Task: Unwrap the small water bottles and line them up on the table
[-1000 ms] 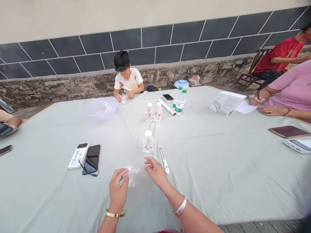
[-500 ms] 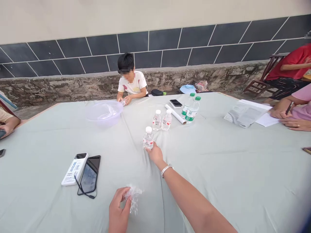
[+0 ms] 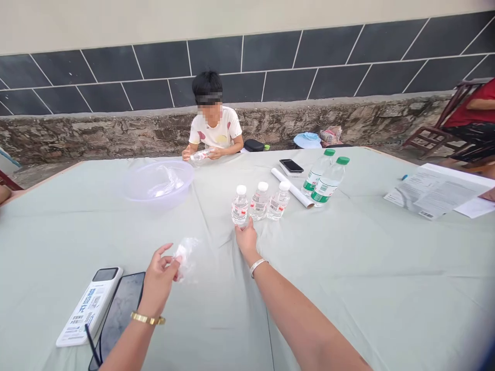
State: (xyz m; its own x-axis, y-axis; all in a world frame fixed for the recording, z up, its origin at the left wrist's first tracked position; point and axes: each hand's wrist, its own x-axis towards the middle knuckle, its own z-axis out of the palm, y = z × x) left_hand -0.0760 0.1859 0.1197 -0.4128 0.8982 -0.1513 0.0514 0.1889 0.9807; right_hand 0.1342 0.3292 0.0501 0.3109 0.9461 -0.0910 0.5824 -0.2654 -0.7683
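Left hand (image 3: 167,268): pinched film (image 3: 188,256), on the near side of the basin (image 3: 135,188).
Right hand (image 3: 246,238): grasped a bottle (image 3: 240,207) low down, right of the basin.
Two bottles (image 3: 259,203): stood upright on the tabletop (image 3: 348,283), farther right of the basin.

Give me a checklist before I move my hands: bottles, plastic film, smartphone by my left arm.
1. Three small white-capped bottles upright: ok.
2. Caps on: ok, all three.
3. Right hand clear of the leftmost bottle: not ok, fingers at its base.
4. Left hand free: not ok, it holds crumpled clear plastic film.
5. Left forearm clear of the black smartphone: cannot tell, they overlap in view.
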